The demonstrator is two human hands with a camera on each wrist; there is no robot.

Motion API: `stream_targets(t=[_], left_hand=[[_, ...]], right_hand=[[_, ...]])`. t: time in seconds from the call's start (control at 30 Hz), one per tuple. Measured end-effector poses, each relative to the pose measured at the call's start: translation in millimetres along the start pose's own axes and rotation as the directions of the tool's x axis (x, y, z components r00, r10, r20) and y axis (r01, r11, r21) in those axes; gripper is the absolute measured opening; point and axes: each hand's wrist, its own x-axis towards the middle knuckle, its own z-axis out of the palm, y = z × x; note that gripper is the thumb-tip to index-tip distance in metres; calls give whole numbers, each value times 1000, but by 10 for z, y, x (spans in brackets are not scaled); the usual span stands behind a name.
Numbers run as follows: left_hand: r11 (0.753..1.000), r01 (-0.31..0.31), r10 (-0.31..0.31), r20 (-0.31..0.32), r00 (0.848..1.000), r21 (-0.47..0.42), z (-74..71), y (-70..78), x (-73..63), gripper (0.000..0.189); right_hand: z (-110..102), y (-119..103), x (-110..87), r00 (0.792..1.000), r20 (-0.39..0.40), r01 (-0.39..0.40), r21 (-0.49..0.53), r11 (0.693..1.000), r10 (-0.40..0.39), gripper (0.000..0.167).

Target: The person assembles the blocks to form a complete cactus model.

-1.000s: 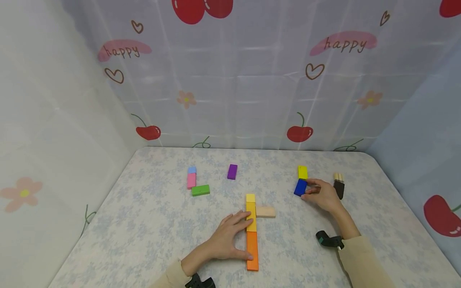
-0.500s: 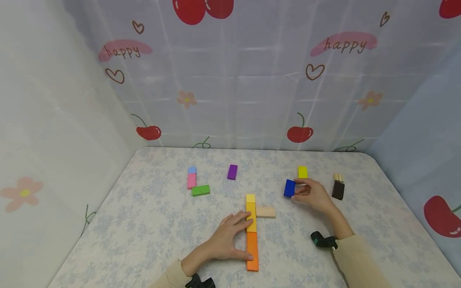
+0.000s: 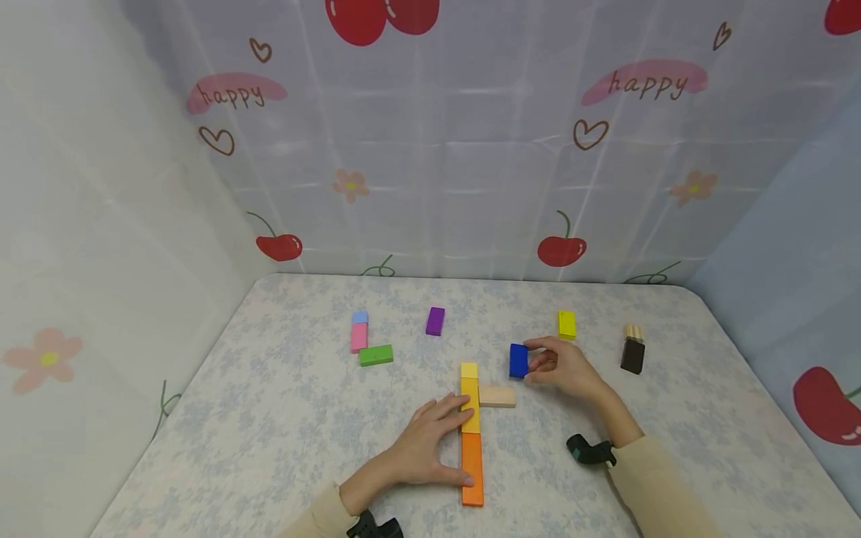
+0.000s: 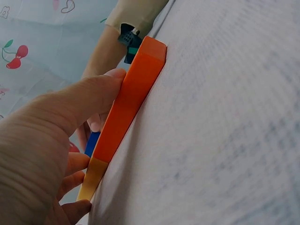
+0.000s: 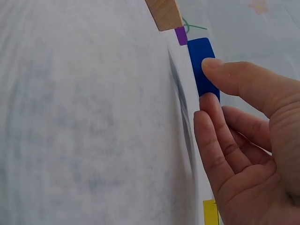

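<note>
My left hand (image 3: 420,448) rests spread along the left side of a row of blocks. Its thumb touches the long orange block (image 3: 472,471), and its fingertips lie on the amber-yellow block (image 3: 474,400) beyond. A pale yellow piece (image 3: 468,370) forms the far end of the row. A plain wooden block (image 3: 498,397) juts out to the right from the row. Between thumb and fingers, my right hand (image 3: 568,370) pinches a blue block (image 3: 518,361) just behind the wooden one. In the right wrist view the thumb presses the blue block's (image 5: 199,51) broad face.
At the back left lie a light blue block (image 3: 359,317), a pink block (image 3: 359,338) and a green block (image 3: 376,355). A purple block (image 3: 435,321) is back centre. Rightward are a yellow block (image 3: 567,325) and a dark brown block (image 3: 632,356) with pale sticks (image 3: 634,332).
My right hand has carried the blue block leftward and slightly nearer, away from the yellow block, and the block has turned straighter. The left hand and the row have stayed put.
</note>
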Motion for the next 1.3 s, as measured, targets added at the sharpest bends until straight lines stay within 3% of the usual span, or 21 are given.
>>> stream_targets(t=[0.5,1.3], left_hand=[[1000,12,-12,5,1000,-6,6,-5,3,91],[1000,17,-17,16,1000,5,10,-12,12,90]], right_hand=[[104,-103,11,998,67,17,1,1000,-17,60],[161,-99,-5,996,82,43,-38,998,-40,60]])
